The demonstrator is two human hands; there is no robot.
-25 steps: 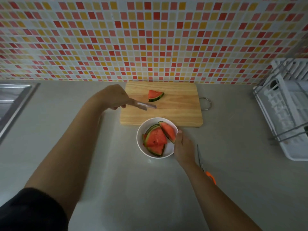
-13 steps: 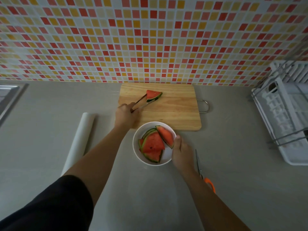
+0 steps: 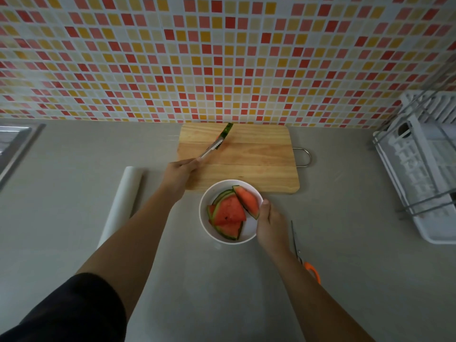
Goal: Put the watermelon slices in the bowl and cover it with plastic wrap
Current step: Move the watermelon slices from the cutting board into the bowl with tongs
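A white bowl (image 3: 248, 236) sits on the counter just in front of the wooden cutting board (image 3: 256, 156). Several watermelon slices (image 3: 229, 211) lie in it. My right hand (image 3: 270, 223) holds the bowl's right rim, thumb over the edge. My left hand (image 3: 181, 172) grips metal tongs (image 3: 212, 149) that pinch one watermelon slice (image 3: 226, 130), seen edge-on with its green rind showing, over the back of the board. A roll of plastic wrap (image 3: 123, 201) lies on the counter to the left of my left arm.
Orange-handled scissors (image 3: 304, 257) lie right of my right forearm. A white dish rack (image 3: 424, 169) stands at the far right. A sink edge (image 3: 17, 146) shows at the far left. The tiled wall (image 3: 222, 58) rises directly behind the board.
The tongs have closed on the last slice on the board and tipped it up on edge. My right hand has stayed on the bowl's rim.
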